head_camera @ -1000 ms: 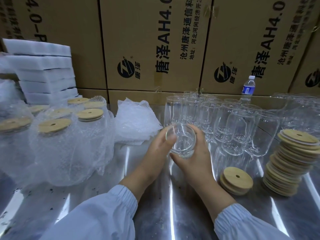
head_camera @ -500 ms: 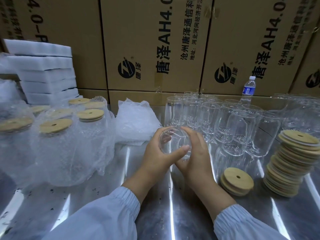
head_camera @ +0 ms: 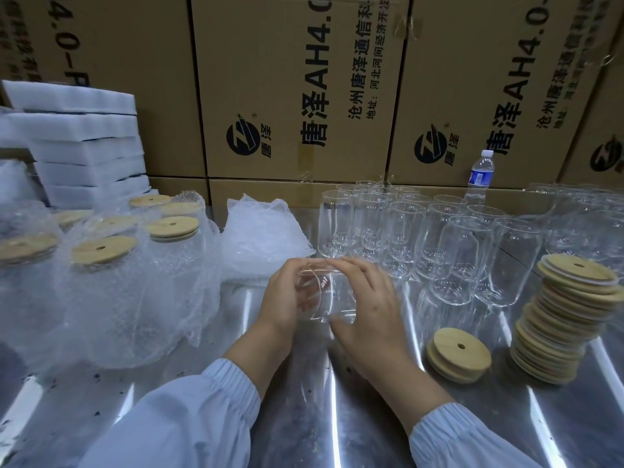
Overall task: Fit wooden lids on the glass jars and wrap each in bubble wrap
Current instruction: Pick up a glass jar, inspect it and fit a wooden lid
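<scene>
At the centre of the frame, the left hand (head_camera: 287,295) and right hand (head_camera: 368,309) curl round a clear, lidless glass jar (head_camera: 326,297) above the shiny metal worktop (head_camera: 304,417); it seems tilted, though the glass is hard to read. A loose round wooden lid (head_camera: 458,353) lies lower right, beside a tall stack of wooden lids (head_camera: 567,319).

Stacked cardboard boxes (head_camera: 297,86) printed with black lettering wall off the back of a shiny metal table (head_camera: 337,417).
</scene>
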